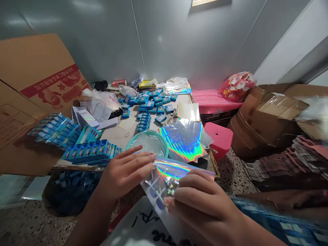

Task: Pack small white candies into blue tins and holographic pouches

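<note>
A clear zip bag with a rainbow-sheen strip [153,179] lies tilted above my lap, with small shiny faceted pieces [169,184] inside it. My left hand [125,174] is at the bag's upper left corner, its fingertips pressed together on the edge. Curled over the bag's right side, my right hand [200,194] grips it, with the thumb at the lower face near the shiny pieces. Just beyond my left fingertips stands a turquoise bowl [167,149] of tiny pale, glittering bits. Rainbow-sheen bags [181,140] lie flat to the right of the bowl.
Small blue boxes [150,104] are scattered over the table, and more stand in rows [87,152] at the left. A large carton [33,102] rises on the left. To the right are a pink stool [219,138] and an open brown carton [246,126].
</note>
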